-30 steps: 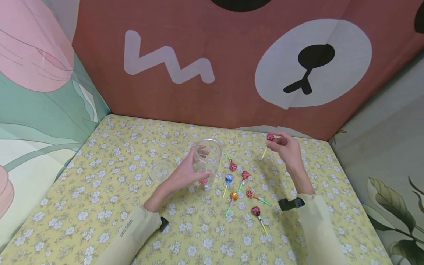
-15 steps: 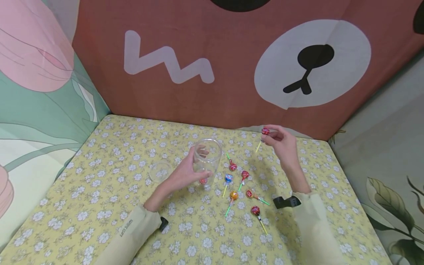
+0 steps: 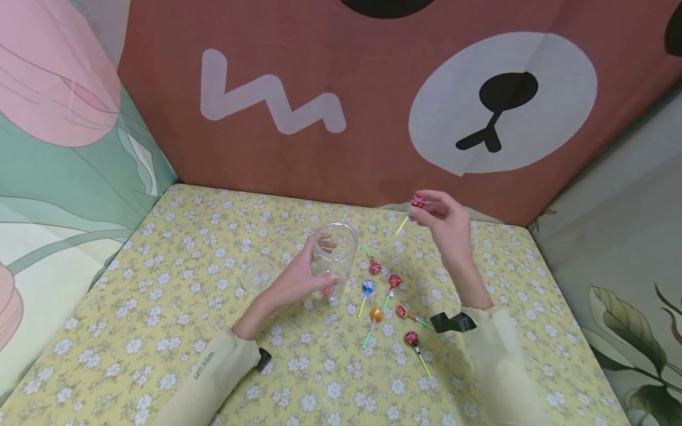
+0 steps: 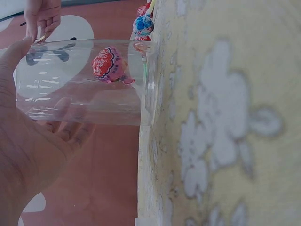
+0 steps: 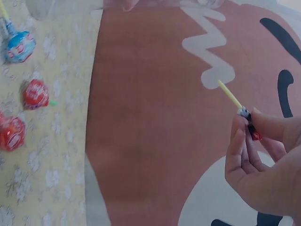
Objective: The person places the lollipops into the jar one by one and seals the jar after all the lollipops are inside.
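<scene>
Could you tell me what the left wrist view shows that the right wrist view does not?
Only the left wrist view shows the left hand wrapped round the clear jar standing on the floral tablecloth, with a red wrapped lollipop inside it. Only the right wrist view shows up close the right hand with its grip pinching a lollipop with a yellow stick, held in the air. Both show the brown bear backdrop and loose lollipops lying on the cloth.

Floral table (image 3: pixel 160 331): jar (image 3: pixel 334 254), lid (image 3: pixel 258 276) (prob.), five lollipops (image 3: pixel 376 314).
</scene>
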{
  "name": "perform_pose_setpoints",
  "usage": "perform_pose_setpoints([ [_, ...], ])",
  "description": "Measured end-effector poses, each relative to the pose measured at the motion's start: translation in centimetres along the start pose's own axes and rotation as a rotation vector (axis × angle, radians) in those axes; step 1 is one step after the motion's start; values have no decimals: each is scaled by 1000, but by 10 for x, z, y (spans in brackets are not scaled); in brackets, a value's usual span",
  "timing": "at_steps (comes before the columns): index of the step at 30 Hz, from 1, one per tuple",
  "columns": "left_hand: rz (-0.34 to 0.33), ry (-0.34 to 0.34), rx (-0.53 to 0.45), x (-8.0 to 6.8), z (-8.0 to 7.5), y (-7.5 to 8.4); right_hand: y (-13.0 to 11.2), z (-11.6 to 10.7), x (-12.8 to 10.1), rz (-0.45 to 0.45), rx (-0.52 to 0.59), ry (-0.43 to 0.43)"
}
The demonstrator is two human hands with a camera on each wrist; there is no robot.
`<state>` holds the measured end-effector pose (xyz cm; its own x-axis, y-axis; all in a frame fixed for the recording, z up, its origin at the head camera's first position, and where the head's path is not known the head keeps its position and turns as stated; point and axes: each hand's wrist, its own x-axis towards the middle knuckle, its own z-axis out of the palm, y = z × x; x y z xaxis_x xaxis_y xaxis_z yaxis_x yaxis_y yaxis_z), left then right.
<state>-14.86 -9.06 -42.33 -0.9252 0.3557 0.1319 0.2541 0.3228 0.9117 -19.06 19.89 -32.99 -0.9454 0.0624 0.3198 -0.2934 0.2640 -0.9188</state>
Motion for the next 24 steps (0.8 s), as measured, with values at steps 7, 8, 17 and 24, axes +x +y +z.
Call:
perform_pose_setpoints([
  [7,1,4,-5,0,0,1,-6,10,1,-82,65,69],
  [8,3,5,-5,0,0,1,-6,11,2,-84,73,71],
  [17,6,4,-13,2,1,-2,-13,17,1,-99,104,43],
  [24,5,2,-14,1,0,-2,-27,23,-2,-108,149,11],
])
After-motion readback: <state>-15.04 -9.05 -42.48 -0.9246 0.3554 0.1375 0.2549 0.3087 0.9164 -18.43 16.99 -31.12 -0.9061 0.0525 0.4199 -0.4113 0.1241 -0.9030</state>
